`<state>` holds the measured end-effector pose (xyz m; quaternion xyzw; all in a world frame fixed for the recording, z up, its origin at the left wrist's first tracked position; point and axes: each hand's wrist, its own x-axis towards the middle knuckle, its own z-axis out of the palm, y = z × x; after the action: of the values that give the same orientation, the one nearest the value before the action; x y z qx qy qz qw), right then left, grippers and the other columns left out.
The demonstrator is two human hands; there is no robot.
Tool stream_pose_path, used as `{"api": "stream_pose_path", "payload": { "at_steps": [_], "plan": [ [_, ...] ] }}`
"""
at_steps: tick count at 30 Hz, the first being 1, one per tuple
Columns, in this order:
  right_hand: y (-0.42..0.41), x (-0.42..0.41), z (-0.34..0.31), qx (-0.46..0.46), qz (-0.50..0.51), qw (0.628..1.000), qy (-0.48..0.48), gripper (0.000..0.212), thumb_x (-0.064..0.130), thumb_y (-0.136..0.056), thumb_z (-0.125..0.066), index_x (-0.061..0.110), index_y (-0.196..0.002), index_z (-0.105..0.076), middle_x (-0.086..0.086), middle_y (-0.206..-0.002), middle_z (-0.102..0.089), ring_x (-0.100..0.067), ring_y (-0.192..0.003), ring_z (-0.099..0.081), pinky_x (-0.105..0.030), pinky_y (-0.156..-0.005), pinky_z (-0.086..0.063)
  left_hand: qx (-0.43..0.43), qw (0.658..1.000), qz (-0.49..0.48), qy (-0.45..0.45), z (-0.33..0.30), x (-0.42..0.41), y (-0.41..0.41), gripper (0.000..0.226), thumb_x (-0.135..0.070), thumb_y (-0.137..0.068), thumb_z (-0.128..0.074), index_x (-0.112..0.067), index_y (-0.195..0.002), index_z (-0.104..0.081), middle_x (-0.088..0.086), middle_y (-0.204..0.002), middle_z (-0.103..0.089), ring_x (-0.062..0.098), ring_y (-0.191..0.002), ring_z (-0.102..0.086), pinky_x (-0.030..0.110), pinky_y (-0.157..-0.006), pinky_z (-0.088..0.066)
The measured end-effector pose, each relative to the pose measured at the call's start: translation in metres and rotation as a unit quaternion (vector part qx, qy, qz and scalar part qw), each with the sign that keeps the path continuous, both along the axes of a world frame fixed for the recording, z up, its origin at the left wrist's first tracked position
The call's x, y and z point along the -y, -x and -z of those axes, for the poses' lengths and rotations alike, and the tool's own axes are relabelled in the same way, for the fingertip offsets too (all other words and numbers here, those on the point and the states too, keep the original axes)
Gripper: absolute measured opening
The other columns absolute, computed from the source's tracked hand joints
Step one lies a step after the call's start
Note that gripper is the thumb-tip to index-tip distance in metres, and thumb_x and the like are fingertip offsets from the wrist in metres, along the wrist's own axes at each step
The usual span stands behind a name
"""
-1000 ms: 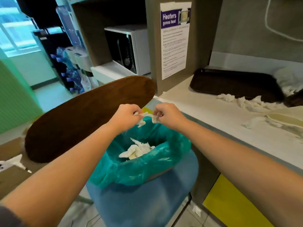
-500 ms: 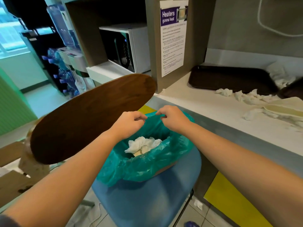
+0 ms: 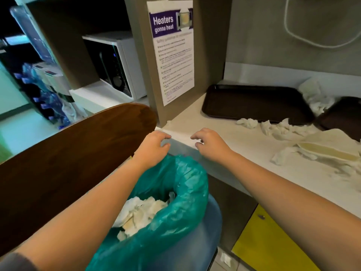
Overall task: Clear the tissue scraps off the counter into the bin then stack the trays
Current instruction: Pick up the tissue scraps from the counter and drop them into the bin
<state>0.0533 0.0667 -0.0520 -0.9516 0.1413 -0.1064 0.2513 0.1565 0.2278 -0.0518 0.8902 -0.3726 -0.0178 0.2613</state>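
The pale surface [image 3: 224,137] carries a dark tray [image 3: 254,102] at its back, with a second tray [image 3: 343,116] to the right of it and loose tissue scraps [image 3: 277,128] just in front of it. Left of and below the surface's near corner stands the blue bin [image 3: 197,241] in its green liner [image 3: 175,202], crumpled tissue [image 3: 140,214] inside. Above the bin, by that corner, the left hand [image 3: 154,147] and right hand [image 3: 211,143] hover apart, each grip loosely spread and holding nothing.
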Motion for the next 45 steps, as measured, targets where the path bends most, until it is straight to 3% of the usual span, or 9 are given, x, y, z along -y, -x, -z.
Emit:
{"api": "stream_pose_path", "payload": {
  "at_steps": [9, 14, 16, 21, 25, 32, 36, 42, 45],
  "plan": [
    [-0.046, 0.088, 0.020, -0.023, 0.007, 0.999, -0.029, 0.030, 0.015, -0.093, -0.051, 0.009, -0.121, -0.061, -0.012, -0.120, -0.057, -0.027, -0.111, -0.054, -0.034, -0.097, -0.043, -0.005, 0.998, -0.034, -0.061, 0.022, 0.091, -0.073, 0.040, -0.013, -0.091, -0.049, -0.006, -0.131, -0.048, 0.015, -0.136, -0.048, 0.031, -0.128, -0.042, 0.038, -0.111, -0.031],
    [-0.062, 0.114, 0.035, -0.021, -0.023, 0.999, -0.037, 0.025, 0.014, -0.093, -0.052, 0.005, -0.113, -0.065, -0.015, -0.110, -0.061, -0.027, -0.105, -0.054, -0.025, -0.085, -0.039, 0.008, 0.989, -0.071, -0.130, 0.043, 0.113, -0.103, 0.024, -0.011, -0.089, -0.047, 0.003, -0.107, -0.053, 0.028, -0.117, -0.050, 0.046, -0.110, -0.045, 0.047, -0.092, -0.037],
    [-0.069, 0.120, 0.039, -0.009, -0.028, 0.999, -0.043, 0.023, 0.012, -0.093, -0.053, 0.004, -0.109, -0.067, -0.016, -0.107, -0.062, -0.028, -0.102, -0.055, -0.025, -0.082, -0.038, 0.028, 0.987, -0.086, -0.132, 0.048, 0.119, -0.108, 0.025, -0.007, -0.090, -0.046, 0.002, -0.111, -0.053, 0.028, -0.121, -0.045, 0.046, -0.108, -0.044, 0.046, -0.094, -0.036],
    [-0.079, 0.126, 0.048, 0.006, -0.040, 0.998, -0.043, 0.021, 0.008, -0.091, -0.055, 0.004, -0.106, -0.069, -0.015, -0.104, -0.064, -0.026, -0.100, -0.056, -0.025, -0.081, -0.039, 0.008, 0.993, -0.091, -0.072, 0.050, 0.131, -0.109, 0.030, 0.007, -0.089, -0.041, 0.005, -0.115, -0.056, 0.028, -0.116, -0.051, 0.039, -0.106, -0.051, 0.037, -0.091, -0.041],
    [-0.080, 0.127, 0.048, -0.002, -0.043, 0.998, -0.041, 0.026, 0.000, -0.089, -0.051, 0.005, -0.109, -0.068, -0.015, -0.108, -0.063, -0.028, -0.105, -0.054, -0.027, -0.086, -0.041, -0.048, 0.995, -0.085, -0.012, 0.048, 0.134, -0.101, 0.034, 0.005, -0.091, -0.040, 0.002, -0.123, -0.051, 0.015, -0.105, -0.053, 0.026, -0.093, -0.054, 0.026, -0.084, -0.042],
    [-0.070, 0.100, 0.034, -0.005, -0.038, 0.998, -0.053, 0.029, 0.011, -0.093, -0.051, 0.005, -0.119, -0.061, -0.015, -0.113, -0.059, -0.028, -0.105, -0.054, -0.027, -0.088, -0.041, -0.125, 0.986, -0.062, 0.092, 0.036, 0.125, -0.074, 0.028, 0.001, -0.085, -0.053, -0.008, -0.112, -0.055, 0.000, -0.073, -0.054, 0.018, -0.079, -0.056, 0.028, -0.081, -0.048],
    [-0.061, 0.074, 0.027, 0.019, -0.031, 0.998, -0.057, 0.031, 0.012, -0.092, -0.052, 0.010, -0.123, -0.059, -0.013, -0.114, -0.061, -0.024, -0.101, -0.057, -0.028, -0.088, -0.043, -0.189, 0.972, -0.046, 0.128, 0.023, 0.112, -0.052, 0.032, 0.000, -0.085, -0.057, -0.011, -0.114, -0.053, -0.003, -0.073, -0.056, 0.009, -0.071, -0.055, 0.015, -0.071, -0.047],
    [-0.037, 0.024, 0.011, 0.073, -0.058, 0.994, -0.063, 0.032, 0.014, -0.090, -0.058, 0.008, -0.121, -0.059, -0.014, -0.113, -0.063, -0.024, -0.097, -0.059, -0.028, -0.086, -0.046, -0.248, 0.950, -0.054, 0.182, 0.009, 0.068, -0.016, 0.039, -0.004, -0.084, -0.061, -0.015, -0.120, -0.051, -0.003, -0.077, -0.060, 0.015, -0.081, -0.059, 0.032, -0.081, -0.051],
    [-0.029, -0.006, 0.002, 0.098, -0.078, 0.991, -0.052, 0.025, 0.011, -0.087, -0.061, 0.006, -0.111, -0.065, -0.016, -0.104, -0.064, -0.025, -0.093, -0.058, -0.031, -0.082, -0.045, -0.274, 0.933, -0.055, 0.228, -0.002, 0.038, -0.001, 0.043, 0.001, -0.082, -0.062, -0.010, -0.122, -0.050, -0.001, -0.079, -0.061, 0.013, -0.080, -0.060, 0.030, -0.079, -0.052]
  ]
}}
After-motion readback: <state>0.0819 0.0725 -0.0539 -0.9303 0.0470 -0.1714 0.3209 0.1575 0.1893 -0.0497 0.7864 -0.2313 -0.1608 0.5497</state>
